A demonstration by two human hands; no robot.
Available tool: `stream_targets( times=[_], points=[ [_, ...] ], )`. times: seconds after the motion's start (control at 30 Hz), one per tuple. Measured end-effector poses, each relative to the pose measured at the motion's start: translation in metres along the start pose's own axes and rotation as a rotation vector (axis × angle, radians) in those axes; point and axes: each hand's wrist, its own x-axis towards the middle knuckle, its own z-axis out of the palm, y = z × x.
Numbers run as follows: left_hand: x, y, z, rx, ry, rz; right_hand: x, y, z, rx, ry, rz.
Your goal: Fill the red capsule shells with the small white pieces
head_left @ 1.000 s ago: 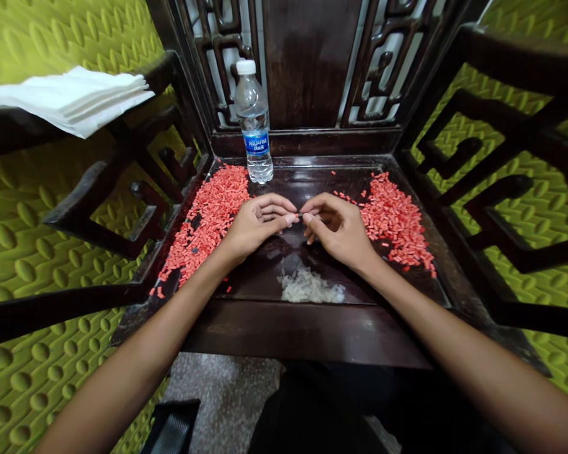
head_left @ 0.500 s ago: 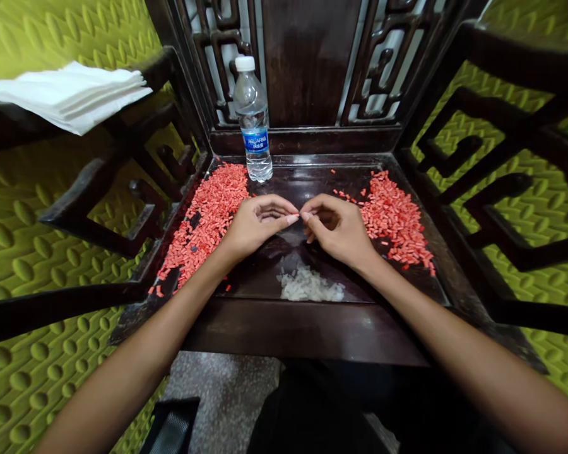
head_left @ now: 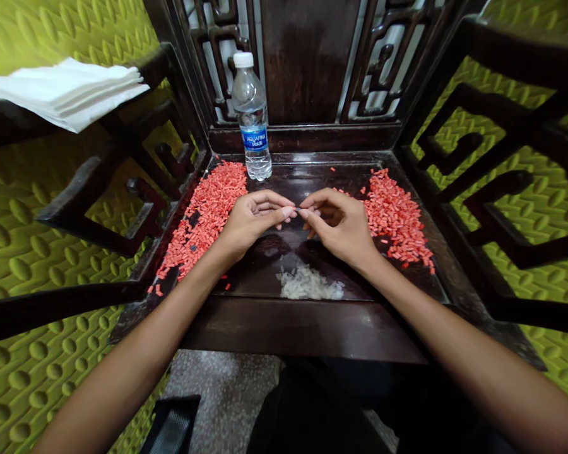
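Observation:
Over the middle of the dark wooden seat (head_left: 265,271), my left hand (head_left: 255,221) and my right hand (head_left: 336,224) meet fingertip to fingertip. Each hand is closed in a pinch, and a tiny dark piece shows between the tips, too small to make out. Beside my left hand spreads a pile of small red pieces (head_left: 213,202). Another red pile (head_left: 395,217) lies just beyond my right hand. Closer to the front edge, below both hands, sits a small heap of whitish translucent pieces (head_left: 307,282).
A water bottle (head_left: 255,139) with a white cap stands upright at the back left, touching the red pile's edge. White folded tissues (head_left: 76,94) rest on the left armrest. Carved dark wood armrests (head_left: 492,246) rise on both sides.
The red bit at my fingertips no longer shows; a small dark piece shows there now. My fingertips have shifted slightly, with more fingers of my left hand visible.

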Motion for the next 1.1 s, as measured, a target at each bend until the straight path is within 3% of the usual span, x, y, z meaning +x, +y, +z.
stream_targets(
  times=[1.1],
  points=[
    [-0.0017, 0.0022, 0.0024, 0.005, -0.010, -0.039, -0.0011, -0.0016, 0.0017, 0.005, 0.007, -0.019]
  ],
)
